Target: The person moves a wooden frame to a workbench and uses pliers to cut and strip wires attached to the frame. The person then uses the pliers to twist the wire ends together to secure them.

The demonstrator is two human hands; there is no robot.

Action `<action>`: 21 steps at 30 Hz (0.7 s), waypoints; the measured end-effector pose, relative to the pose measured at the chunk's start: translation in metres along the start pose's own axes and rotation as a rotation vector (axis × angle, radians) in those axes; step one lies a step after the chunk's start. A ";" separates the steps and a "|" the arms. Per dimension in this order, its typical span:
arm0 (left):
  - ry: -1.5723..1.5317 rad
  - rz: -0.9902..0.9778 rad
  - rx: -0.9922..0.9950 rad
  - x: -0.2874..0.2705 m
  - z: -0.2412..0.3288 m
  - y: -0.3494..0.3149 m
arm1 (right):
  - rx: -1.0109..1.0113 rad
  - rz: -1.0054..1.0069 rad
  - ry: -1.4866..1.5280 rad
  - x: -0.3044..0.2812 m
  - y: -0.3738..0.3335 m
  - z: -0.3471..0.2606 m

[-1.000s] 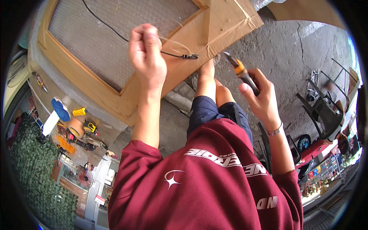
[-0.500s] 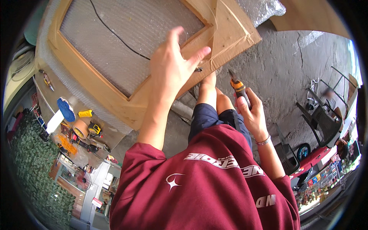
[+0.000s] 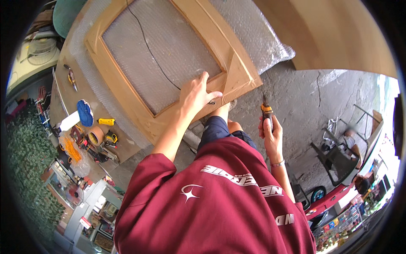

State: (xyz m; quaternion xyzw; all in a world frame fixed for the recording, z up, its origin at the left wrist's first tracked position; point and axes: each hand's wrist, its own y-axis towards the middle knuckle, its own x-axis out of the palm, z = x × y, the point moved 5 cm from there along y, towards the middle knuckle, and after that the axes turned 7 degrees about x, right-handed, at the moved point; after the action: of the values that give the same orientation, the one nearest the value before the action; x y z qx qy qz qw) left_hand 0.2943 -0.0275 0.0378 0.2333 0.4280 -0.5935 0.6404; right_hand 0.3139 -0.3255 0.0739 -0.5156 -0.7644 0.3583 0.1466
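A wooden frame (image 3: 234, 82) with a rectangular opening lies on a table covered in bubble wrap (image 3: 262, 38). Across the opening runs a thin black cable (image 3: 149, 47), which passes under my left hand (image 3: 193, 95). That hand is over the frame's near rail, index finger and thumb stretched apart; its other fingers are partly hidden. A short dark cable end (image 3: 212, 103) shows below the thumb. Off the frame's right corner, my right hand (image 3: 272, 134) is closed around pliers (image 3: 266, 111) with orange and dark handles, their narrow jaws pointing away from me.
On the table's left lie another plier-like tool (image 3: 71, 78), a blue pad (image 3: 85, 113), a yellow tool (image 3: 106, 122), a tape roll (image 3: 95, 135) and a tape measure (image 3: 111, 138). A curved wooden panel (image 3: 334, 38) stands far right; dark chairs (image 3: 338, 158) are at right.
My left hand has come down closer to the frame's near rail. My view has shifted, so the frame appears further left. The pliers stay in my right hand.
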 end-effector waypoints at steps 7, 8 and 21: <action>0.038 -0.214 0.067 0.006 -0.011 0.012 | -0.088 0.089 -0.064 -0.053 0.011 -0.059; 0.073 -0.111 0.142 0.001 -0.008 0.012 | -0.101 0.107 -0.083 -0.061 0.013 -0.065; -1.671 0.767 -0.023 -0.103 -0.026 0.065 | -0.090 -0.019 0.135 -0.090 0.092 -0.132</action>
State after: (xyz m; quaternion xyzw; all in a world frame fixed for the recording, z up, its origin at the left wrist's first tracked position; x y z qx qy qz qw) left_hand 0.3564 0.0634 0.0953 -0.1515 -0.2748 -0.3117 0.8969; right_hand 0.4934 -0.3342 0.1150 -0.5375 -0.7728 0.2867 0.1780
